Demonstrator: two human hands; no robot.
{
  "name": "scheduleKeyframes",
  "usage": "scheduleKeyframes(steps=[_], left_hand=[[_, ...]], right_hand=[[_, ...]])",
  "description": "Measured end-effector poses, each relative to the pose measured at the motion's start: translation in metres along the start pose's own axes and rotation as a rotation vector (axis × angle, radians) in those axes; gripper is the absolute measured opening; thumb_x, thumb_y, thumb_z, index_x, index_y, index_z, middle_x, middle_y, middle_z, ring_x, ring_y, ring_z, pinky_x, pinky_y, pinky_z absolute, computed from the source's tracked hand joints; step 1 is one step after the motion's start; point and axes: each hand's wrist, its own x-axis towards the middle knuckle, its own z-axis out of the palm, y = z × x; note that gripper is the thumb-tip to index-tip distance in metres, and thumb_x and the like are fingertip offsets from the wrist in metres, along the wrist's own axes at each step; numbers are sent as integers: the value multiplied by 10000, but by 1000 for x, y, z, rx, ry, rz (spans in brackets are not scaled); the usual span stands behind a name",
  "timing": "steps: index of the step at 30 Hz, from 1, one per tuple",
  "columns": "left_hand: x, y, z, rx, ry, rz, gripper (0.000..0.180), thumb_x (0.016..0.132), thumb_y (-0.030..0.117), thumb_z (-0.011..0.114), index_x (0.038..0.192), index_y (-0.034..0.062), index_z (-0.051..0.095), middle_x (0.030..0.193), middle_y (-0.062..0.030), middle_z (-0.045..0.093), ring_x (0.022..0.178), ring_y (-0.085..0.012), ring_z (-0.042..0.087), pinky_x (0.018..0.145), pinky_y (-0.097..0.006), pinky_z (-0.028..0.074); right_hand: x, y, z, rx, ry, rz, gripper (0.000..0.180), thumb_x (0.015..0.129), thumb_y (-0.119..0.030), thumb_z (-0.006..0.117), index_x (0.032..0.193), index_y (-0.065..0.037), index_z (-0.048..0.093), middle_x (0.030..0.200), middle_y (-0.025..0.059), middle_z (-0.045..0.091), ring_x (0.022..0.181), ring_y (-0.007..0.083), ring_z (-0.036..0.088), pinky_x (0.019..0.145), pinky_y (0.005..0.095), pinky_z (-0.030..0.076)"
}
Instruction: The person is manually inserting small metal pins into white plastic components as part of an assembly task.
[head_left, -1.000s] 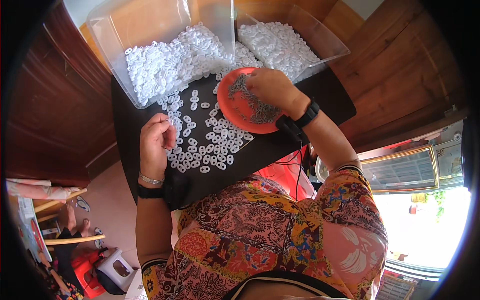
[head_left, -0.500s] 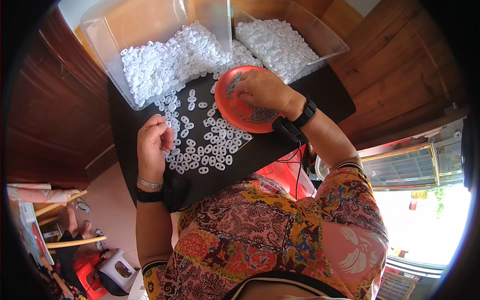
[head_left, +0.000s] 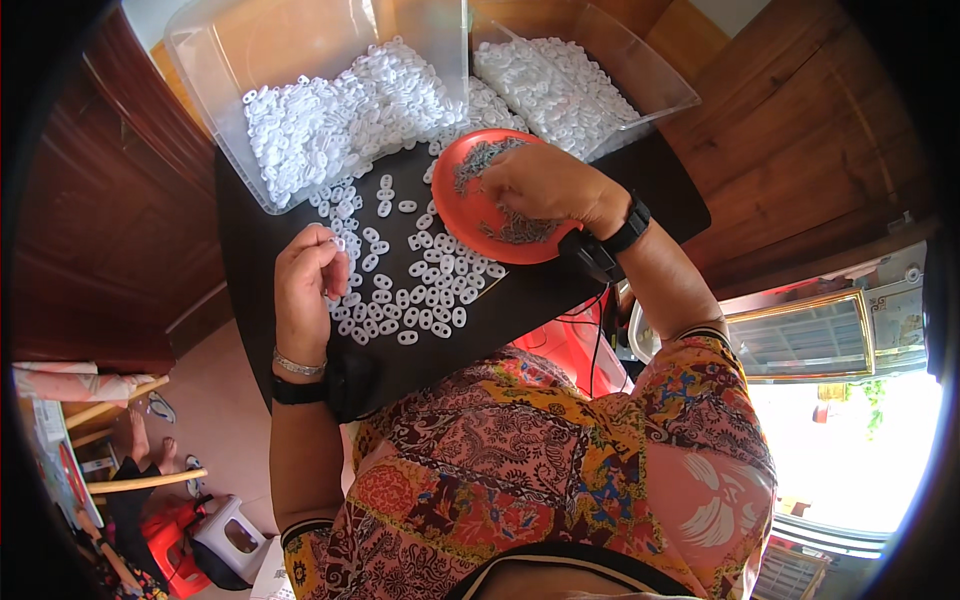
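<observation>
My left hand [head_left: 310, 280] is raised over the left side of the dark table, its thumb and forefinger pinching a white oval two-hole plastic piece [head_left: 339, 243]. Below and beside it, many more of these white pieces [head_left: 430, 295] lie loose on the tabletop. My right hand [head_left: 545, 185] reaches over a round orange-red plate [head_left: 455, 215] that holds heaps of small grey metal pieces [head_left: 525, 229], perhaps screws. Its fingers are curled together just above the plate, and whatever is between the fingertips is too small to make out.
Behind the plate stand two clear plastic bins, a left one [head_left: 205, 90] and a right one [head_left: 655, 75], both heaped with white pieces. Dark table [head_left: 400, 375] edge runs near my body. A cable [head_left: 597, 345] hangs from my right wrist device. Stools [head_left: 235, 535] stand lower left.
My right hand has drawn back slightly to the right over the plate, uncovering more of the grey pieces. My left hand keeps its pinch on the white piece in nearly the same place.
</observation>
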Motion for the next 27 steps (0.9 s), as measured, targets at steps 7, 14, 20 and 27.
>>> scheduleKeyframes(steps=[7, 14, 20, 27], left_hand=[[-1, 0, 1, 3, -3, 8, 169, 850, 174, 458, 729, 71, 517, 574, 9, 480, 475, -59, 397, 447, -207, 264], [1, -2, -1, -2, -8, 6, 172, 852, 174, 458, 729, 70, 518, 572, 10, 477, 474, -58, 393, 448, -206, 266], [0, 1, 0, 20, -5, -1, 173, 851, 177, 460, 727, 70, 518, 571, 11, 476, 478, -57, 391, 451, -208, 269], [-2, 2, 1, 38, 4, 15, 187, 851, 186, 463, 726, 63, 528, 577, 12, 484, 486, -59, 403, 459, -211, 275]], right_hand=[[4, 6, 17, -93, 187, -8, 115, 748, -135, 592, 830, -94, 661, 788, 109, 635, 786, 316, 611, 701, 424, 475], [14, -9, 17, -198, 87, -74, 111, 753, -152, 617, 834, -83, 647, 817, 89, 630, 837, 309, 609, 716, 410, 486], [21, -13, 36, -370, 85, -65, 124, 763, -132, 562, 819, -48, 632, 809, 119, 629, 810, 331, 618, 709, 419, 494], [26, -20, 35, -287, 119, 17, 127, 752, -124, 537, 818, -49, 615, 802, 139, 629, 785, 342, 625, 710, 432, 492]])
